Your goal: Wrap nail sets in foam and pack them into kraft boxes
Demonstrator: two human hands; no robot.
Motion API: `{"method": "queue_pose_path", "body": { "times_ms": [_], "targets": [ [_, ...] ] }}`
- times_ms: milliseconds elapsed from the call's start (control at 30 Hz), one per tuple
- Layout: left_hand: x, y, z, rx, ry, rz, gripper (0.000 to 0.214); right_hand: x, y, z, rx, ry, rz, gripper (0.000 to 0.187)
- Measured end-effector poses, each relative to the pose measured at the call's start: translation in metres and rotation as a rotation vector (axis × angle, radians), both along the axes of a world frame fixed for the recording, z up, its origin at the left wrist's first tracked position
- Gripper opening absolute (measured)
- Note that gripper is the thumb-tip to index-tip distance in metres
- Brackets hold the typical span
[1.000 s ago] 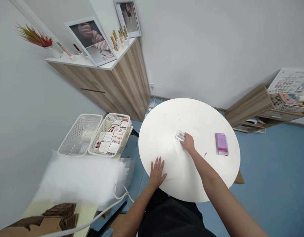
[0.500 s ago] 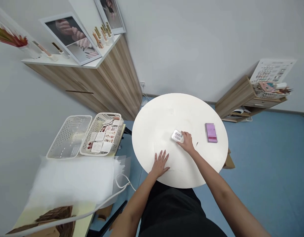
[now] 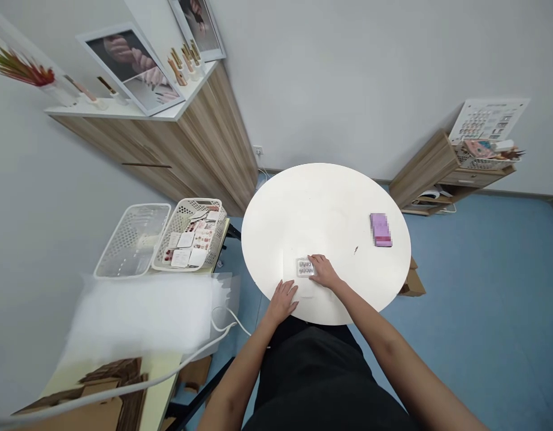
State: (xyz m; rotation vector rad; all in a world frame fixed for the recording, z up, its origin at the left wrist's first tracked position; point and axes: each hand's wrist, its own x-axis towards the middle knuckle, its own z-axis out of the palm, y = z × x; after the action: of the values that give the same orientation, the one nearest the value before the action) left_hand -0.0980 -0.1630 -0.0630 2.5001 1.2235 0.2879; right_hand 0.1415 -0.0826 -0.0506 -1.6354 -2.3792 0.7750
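A small clear case of what look like press-on nails [image 3: 304, 267], set in two rows, lies flat on or just above the white round table [image 3: 321, 191]. My right hand [image 3: 323, 272] grips its right edge between thumb and fingers. To the left and nearer to me, my left hand [image 3: 283, 301] rests palm down at the table's front edge, fingers stretched out, holding nothing. It is apart from the case.
A blurred purple pack [image 3: 381, 230] lies on the table's right side, near a small dark mark [image 3: 356, 250]. To the left are a basket of cards [image 3: 189, 239], a second white basket [image 3: 135, 239] and a loose white cable [image 3: 204, 347]. A wooden cabinet [image 3: 199, 137] stands behind them.
My right hand has brought the case toward me and slightly left, turning it square to the table. My left hand has shifted slightly, its fingers less spread.
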Motion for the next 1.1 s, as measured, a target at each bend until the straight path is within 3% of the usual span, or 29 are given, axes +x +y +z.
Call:
{"method": "queue_pose_path", "body": {
  "times_ms": [167, 333, 467, 600, 700, 833, 967, 1100],
  "targets": [
    [0.015, 0.008, 0.008, 0.003, 0.068, 0.046, 0.028, -0.001, -0.014, -0.001, 0.035, -0.027, -0.067, 0.076],
    [0.022, 0.021, 0.012, -0.009, 0.071, 0.059, 0.021, 0.002, -0.058, 0.006, 0.116, 0.044, -0.104, 0.057],
    [0.020, 0.023, 0.011, -0.043, -0.006, 0.007, 0.019, 0.005, -0.094, 0.004, 0.118, 0.014, -0.061, 0.054],
    [0.013, 0.013, 0.014, -0.130, -0.073, -0.077, 0.019, 0.009, -0.109, 0.005, 0.100, -0.067, -0.056, 0.034],
    [0.009, 0.009, 0.024, -0.221, -0.151, -0.039, 0.017, 0.013, -0.106, 0.012, 0.063, -0.020, -0.081, 0.021],
    [0.008, 0.021, 0.035, -0.303, -0.235, 0.130, 0.016, 0.015, -0.083, 0.019, -0.026, 0.184, -0.248, 0.014],
    [0.013, 0.045, 0.032, -0.313, -0.239, 0.272, 0.016, 0.014, -0.049, 0.014, -0.128, 0.247, -0.400, 0.014],
    [0.019, 0.055, 0.026, -0.195, -0.143, 0.388, 0.015, 0.011, -0.025, 0.004, -0.209, 0.177, -0.495, 0.016]
  ]
}}
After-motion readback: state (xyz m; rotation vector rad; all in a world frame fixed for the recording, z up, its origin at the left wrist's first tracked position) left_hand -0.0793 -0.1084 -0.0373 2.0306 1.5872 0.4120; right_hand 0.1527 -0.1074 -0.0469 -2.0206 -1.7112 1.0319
